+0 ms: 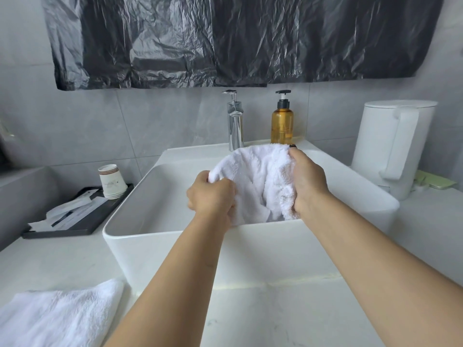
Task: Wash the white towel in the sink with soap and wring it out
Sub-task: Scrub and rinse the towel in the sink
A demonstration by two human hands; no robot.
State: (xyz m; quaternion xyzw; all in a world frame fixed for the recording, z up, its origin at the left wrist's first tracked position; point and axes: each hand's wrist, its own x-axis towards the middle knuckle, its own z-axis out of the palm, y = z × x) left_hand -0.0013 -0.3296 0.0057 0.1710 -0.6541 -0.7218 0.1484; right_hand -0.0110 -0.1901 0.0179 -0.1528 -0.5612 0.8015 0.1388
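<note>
Both hands hold the white towel (pixel 258 179) above the basin of the sink (pixel 175 236). The left hand (pixel 213 194) has its fingers curled around the left edge of the bunched towel. The right hand (pixel 307 181) grips the right edge, with its fingers wrapped around the fabric and the thumb on the near side. The towel arches between the two hands, and its lower folds hang down into the basin.

A chrome tap (pixel 235 121) stands at the back rim of the sink. An amber soap bottle (pixel 282 121) with a black pump stands just beside the tap, to the right. A white kettle (pixel 393 146) stands on the counter (pixel 250 316) right of the sink. A black tray (pixel 82 221) left of the sink carries stacked paper cups (pixel 112 181) and sachets. A second towel (pixel 57 316) lies on the counter at the near left. Black plastic sheeting (pixel 225 38) covers the wall above.
</note>
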